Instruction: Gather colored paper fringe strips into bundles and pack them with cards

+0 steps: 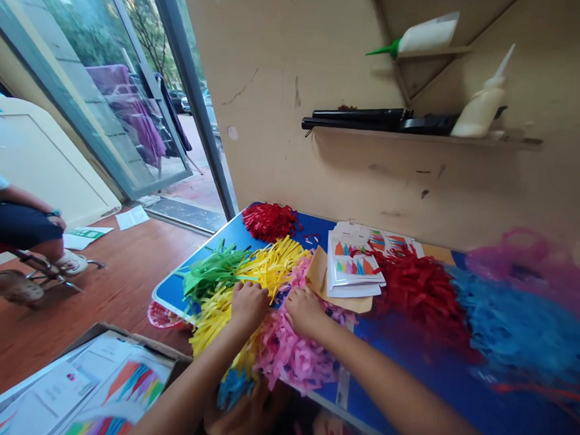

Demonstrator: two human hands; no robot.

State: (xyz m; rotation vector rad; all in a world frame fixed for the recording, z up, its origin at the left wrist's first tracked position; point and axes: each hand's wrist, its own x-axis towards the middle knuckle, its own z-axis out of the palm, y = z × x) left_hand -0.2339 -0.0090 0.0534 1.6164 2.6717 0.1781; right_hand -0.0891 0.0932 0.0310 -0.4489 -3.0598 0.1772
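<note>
My left hand [249,305] is closed over the yellow paper fringe [273,261], its fingers curled down into the strips. Just to its right, my right hand [306,312] is curled at the upper part of the pink fringe [296,352]; its fingertips are partly hidden, and what they pinch is too small to make out. A green fringe bundle [214,270] lies left of the yellow one. Some blue strips [234,388] hang at the table's near edge below my left hand.
On the blue table [384,356] are red tassels [269,221], printed cards [353,262], and red and blue fringe [525,324] at right. A box of prints [105,376] stands lower left. A shelf [428,139] holds bottles. A person [20,225] sits at far left.
</note>
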